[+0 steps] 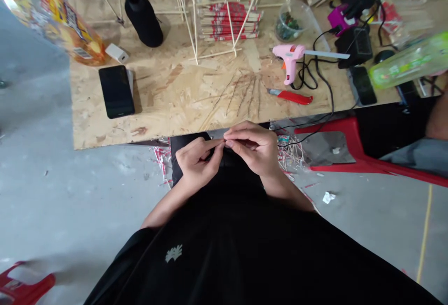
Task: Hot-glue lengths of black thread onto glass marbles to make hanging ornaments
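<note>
My left hand (200,159) and my right hand (255,148) meet fingertip to fingertip just off the table's front edge, above my lap. Both are closed in a pinch. Whatever lies between the fingertips is too small to make out. Beyond them on the wooden board table (157,109) lie several thin dark wires or strings (241,95), spread roughly side by side. To the right of these rests a red box cutter (292,96) with its blade pointing left. Behind it is a pink glue gun (290,57) with a glue stick out of its back.
A stick frame (196,24) stands at the back over red-wrapped chopstick packs (229,21). Left are a phone (116,91), a black bottle (144,20) and a snack bag (66,24). Right are a plastic tub (289,24), black cables (320,62) and a red chair (353,146) with a person.
</note>
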`<state>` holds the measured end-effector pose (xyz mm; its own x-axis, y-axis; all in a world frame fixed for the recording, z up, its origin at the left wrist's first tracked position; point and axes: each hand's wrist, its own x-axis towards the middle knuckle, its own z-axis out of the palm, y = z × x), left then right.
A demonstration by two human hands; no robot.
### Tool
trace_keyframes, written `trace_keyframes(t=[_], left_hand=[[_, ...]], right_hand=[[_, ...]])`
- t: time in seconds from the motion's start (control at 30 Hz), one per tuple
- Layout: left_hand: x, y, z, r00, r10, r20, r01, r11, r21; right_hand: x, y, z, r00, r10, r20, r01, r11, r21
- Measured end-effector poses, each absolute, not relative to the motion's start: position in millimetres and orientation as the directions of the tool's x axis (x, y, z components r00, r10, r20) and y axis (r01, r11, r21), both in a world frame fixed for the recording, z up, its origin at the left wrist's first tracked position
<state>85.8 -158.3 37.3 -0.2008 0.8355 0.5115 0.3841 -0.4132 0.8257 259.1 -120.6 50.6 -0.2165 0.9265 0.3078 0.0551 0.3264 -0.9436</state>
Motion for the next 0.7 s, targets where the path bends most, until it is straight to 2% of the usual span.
trace_keyframes(t=[0.1,0.2,0.43,0.57,0.7], left_hand=[[81,-156,30,-0.203,0.941,0.269,0.178,-0.234,0.956],[76,-151,20,-0.117,0.987,0.111,0.012,-0.111,0.994],[78,-146,6,0.025,0.994,0.103,0.027,-0.103,0.994],[83,-144,10,0.073,0.985,0.157,0.072,-0.162,0.984],[83,-137,18,0.182,0.968,0.171,0.153,-0.200,0.968]], right_hand=[[261,-117,47,-0.244,0.909,0.339,0.005,0.351,-0.937],[266,-112,42,-0.299,0.885,0.357,-0.033,0.364,-0.931],[283,-108,32,-0.370,0.897,0.241,-0.015,0.253,-0.967],[292,-106,30,-0.384,0.899,0.208,0.045,0.243,-0.969],[301,-101,25,-0.423,0.895,0.142,-0.024,0.146,-0.989]])
